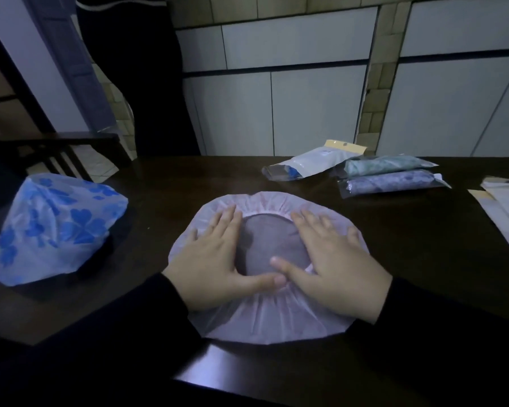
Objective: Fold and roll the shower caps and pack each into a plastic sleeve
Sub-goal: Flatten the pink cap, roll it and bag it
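flat hands (215, 259) press crinkled round cap (265, 315).

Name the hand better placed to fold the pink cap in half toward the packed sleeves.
Left, marginally. Both hands lie flat on the pink shower cap; the left hand is on the side away from the packed sleeves, so it could carry its edge over while the right hand pins.

We see both hands flat on the pink shower cap (272, 318) at the near edge of the tabletop (165, 183): left hand (215, 259) and right hand (335, 262), thumbs touching. A blue flowered cap (53, 227) lies toward the left edge, two packed sleeves (391, 174) toward the far right.
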